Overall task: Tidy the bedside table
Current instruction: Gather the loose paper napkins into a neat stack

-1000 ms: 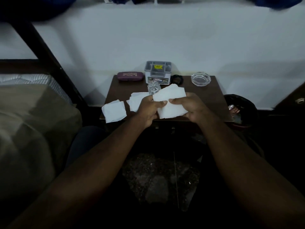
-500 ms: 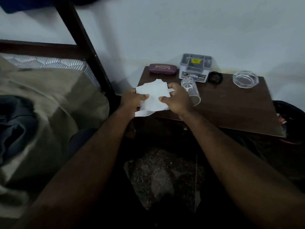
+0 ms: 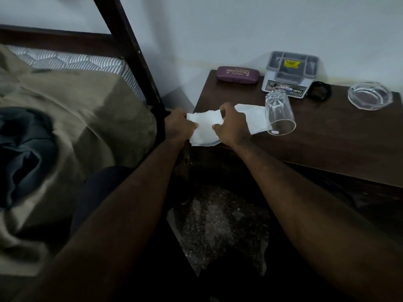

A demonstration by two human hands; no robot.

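Observation:
White tissue papers (image 3: pixel 205 129) are gathered at the front left corner of the dark wooden bedside table (image 3: pixel 340 136). My left hand (image 3: pixel 178 127) grips their left edge and my right hand (image 3: pixel 233 125) pinches the right side. Another white sheet (image 3: pixel 254 118) lies flat just right of my right hand, partly under a clear drinking glass (image 3: pixel 279 114) that lies on its side with its mouth toward me.
A maroon glasses case (image 3: pixel 237 74), a grey organiser box (image 3: pixel 291 73), a black band (image 3: pixel 319 91) and a glass ashtray (image 3: pixel 369 95) line the table's back. A bed with a tan blanket (image 3: pixel 65 127) and a dark bedpost (image 3: pixel 130 51) stand on the left.
The view has swung left toward the bed. My hands have carried the tissues from the table's middle to its front left corner, over the sheet that lay there, and bunched them smaller.

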